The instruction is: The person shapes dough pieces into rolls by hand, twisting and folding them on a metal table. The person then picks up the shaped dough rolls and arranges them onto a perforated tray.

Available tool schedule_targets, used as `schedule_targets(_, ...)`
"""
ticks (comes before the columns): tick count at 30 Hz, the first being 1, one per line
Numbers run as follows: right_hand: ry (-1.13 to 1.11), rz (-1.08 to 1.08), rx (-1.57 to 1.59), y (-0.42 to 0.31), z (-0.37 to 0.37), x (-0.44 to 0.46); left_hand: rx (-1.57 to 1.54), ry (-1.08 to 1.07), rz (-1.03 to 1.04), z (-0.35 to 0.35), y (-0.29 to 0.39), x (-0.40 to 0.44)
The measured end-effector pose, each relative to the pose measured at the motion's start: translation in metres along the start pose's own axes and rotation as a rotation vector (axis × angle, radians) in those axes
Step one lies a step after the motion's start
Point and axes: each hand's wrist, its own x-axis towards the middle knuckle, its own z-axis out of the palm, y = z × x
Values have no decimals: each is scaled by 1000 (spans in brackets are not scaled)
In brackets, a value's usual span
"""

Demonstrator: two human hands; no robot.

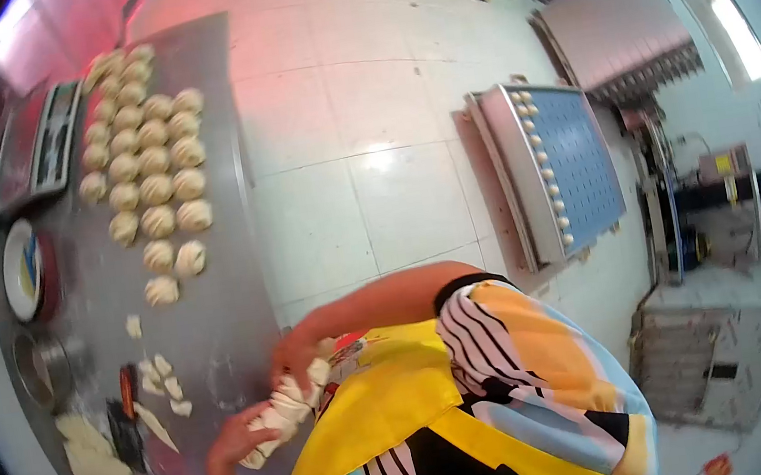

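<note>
A twisted, pleated strip of dough [283,412] is held between my two hands, close to the yellow apron at the steel table's edge. My left hand [236,436] has its fingers wrapped round the lower end of the strip. Round the upper end, my right hand [294,356] is closed. Several small dough pieces [173,388] lie on the table [229,257] to the left, beside a knife with a red-brown handle [128,391]. Farther up the table stand rows of shaped dough rolls [153,162].
A flat dough sheet [98,462], a metal pot [52,367], a white bowl [22,270] and a scale [38,153] are along the table's far side. Across the tiled floor stands a blue tray [577,159] with a line of dough balls.
</note>
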Motion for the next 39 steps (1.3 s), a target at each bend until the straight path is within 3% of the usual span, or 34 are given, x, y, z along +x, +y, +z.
schedule_targets(2,62,-14,157,3,24,-61,144,-179,36,7,48,30)
schedule_targets(4,334,126,92,16,47,-126,255,-309,140,25,86,78)
schedule_targets(7,631,176,249,27,80,-228,452,-387,-124,61,205,128)
schedule_targets(13,1034,159,421,80,179,-387,859,-736,290,175,318,275)
schedule_targets(15,1143,180,512,101,213,-432,900,-853,218,225,356,317)
schedule_targets(19,1281,175,681,135,262,-513,1012,-981,83,319,434,375)
schedule_targets(23,1402,85,781,183,279,-590,1108,-1118,80,388,492,466)
schedule_targets(25,1466,5,924,206,288,-627,1015,-1158,-163,426,527,514)
schedule_targets(27,1605,12,944,225,292,-672,1208,-1226,-4,470,566,563)
schedule_targets(29,1712,-7,985,253,305,-702,1201,-1318,63,510,593,609)
schedule_targets(31,1777,12,1031,267,317,-742,1167,-1359,-164,555,627,645)
schedule_targets(34,1884,34,1108,285,328,-813,1347,-1439,123,619,675,691)
schedule_targets(37,1940,34,1126,333,340,-861,1465,-1431,210,674,704,737)
schedule_targets(39,1921,-33,1159,379,339,-891,1484,-1428,109,704,712,778)
